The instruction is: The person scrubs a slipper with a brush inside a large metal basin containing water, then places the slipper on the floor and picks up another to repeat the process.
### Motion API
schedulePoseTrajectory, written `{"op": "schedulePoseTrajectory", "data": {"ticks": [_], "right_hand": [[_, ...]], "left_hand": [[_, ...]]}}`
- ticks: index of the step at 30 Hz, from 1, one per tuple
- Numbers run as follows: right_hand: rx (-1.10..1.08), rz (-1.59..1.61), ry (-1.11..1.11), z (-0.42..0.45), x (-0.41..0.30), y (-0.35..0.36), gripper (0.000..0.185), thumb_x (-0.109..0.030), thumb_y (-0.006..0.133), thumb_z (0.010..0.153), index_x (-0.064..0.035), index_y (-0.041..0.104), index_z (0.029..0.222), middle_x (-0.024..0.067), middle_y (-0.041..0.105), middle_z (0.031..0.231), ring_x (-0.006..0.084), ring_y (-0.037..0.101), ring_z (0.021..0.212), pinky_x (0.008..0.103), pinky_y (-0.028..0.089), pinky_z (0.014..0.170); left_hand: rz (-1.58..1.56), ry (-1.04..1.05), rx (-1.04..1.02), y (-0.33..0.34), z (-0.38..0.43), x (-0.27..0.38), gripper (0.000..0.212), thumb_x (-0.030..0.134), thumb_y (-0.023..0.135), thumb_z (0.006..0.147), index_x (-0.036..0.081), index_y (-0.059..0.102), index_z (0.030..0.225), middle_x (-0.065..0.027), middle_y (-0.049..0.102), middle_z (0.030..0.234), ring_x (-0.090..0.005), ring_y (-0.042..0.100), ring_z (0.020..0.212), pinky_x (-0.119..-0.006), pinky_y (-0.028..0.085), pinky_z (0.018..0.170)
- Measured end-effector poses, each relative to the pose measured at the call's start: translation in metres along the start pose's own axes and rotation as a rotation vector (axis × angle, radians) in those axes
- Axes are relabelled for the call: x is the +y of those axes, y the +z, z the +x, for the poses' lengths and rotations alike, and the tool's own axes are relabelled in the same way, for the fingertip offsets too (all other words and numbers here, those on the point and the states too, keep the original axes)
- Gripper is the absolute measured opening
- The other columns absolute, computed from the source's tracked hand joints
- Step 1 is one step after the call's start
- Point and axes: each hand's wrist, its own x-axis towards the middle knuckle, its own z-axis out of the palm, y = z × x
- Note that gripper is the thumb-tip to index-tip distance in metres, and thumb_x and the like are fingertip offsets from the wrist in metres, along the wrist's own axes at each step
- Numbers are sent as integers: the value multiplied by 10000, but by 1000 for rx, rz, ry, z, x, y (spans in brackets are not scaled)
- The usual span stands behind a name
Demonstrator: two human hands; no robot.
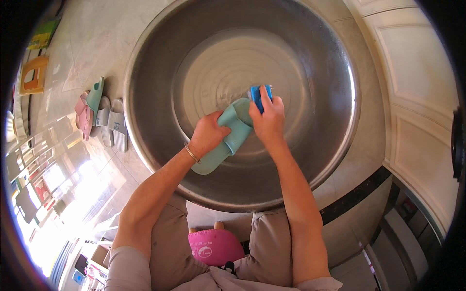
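A large round metal basin (153,83) lies before me, with shallow water (233,62) in its bottom. My left hand (209,132) grips a mint-green slide slipper (236,134) by its side near the strap, thumb on top. The slipper is held over the basin, toe end up and to the right, heel end close to my bracelet. My right hand (268,118) holds a blue sponge (257,97) just beside the slipper's toe end, fingers spread over it. Whether the sponge touches the slipper, I cannot tell.
Left of the basin, on the tiled floor, are grey slippers (118,127), a pink pair (84,116) and another mint-green slipper (95,94). An orange plastic stool (34,75) is farther left. White panelled doors (418,109) stand at right. A pink seat (216,247) shows between my knees.
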Motion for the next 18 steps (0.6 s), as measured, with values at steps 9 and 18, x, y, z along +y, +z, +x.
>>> {"op": "schedulePoseTrajectory", "data": {"ticks": [9,18], "right_hand": [[-43,-120,194,13,38,12,500,-247,660,788,-105,535,1250,178,530,883,366,536,857,442,454,716],[-293,42,-7,-27,33,6,539,-227,613,834,-148,457,1344,231,498,1040,402,502,930,483,448,806]], "left_hand": [[-12,40,15,4,0,-13,489,168,649,686,-27,589,1129,-209,666,947,-305,659,891,-362,507,801],[140,-58,60,5,23,-40,391,176,633,668,-16,603,1007,-234,647,918,-372,626,887,-415,494,796]]}}
